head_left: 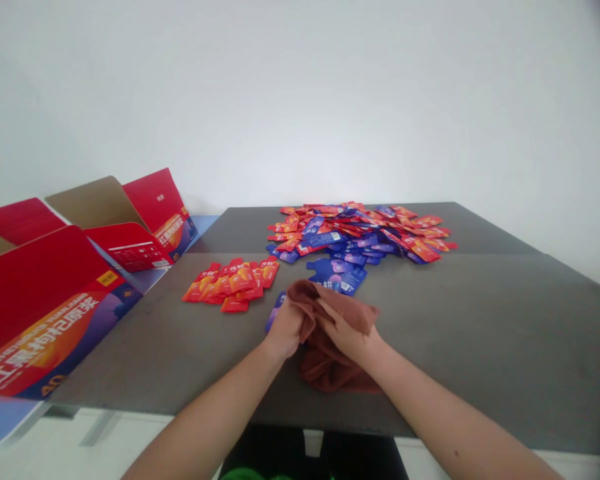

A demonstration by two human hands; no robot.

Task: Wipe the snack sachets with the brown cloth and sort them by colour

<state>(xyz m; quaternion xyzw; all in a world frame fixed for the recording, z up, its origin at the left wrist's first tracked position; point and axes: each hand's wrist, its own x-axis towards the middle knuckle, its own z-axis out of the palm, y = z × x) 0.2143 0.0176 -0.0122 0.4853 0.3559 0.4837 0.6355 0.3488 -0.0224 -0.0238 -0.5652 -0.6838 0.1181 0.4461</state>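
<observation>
Both hands are on a crumpled brown cloth point(330, 373) above the near middle of the table. My left hand point(285, 327) is closed around the cloth's left side. My right hand point(347, 337) has its fingers tucked into the folds and grips it too; whether something lies inside the cloth is hidden. Just behind the cloth lie several blue sachets point(347, 277), partly covered by it. One more blue sachet point(276, 310) shows beside my left hand. A small pile of red-orange sachets point(235, 280) rests to the left of the hands.
A large mixed heap of red and blue sachets point(360, 230) lies at the table's far side. Open red printed cartons point(55, 293) stand at the left on a blue surface point(10, 420). The grey tabletop point(480, 333) extends right, with a white wall behind.
</observation>
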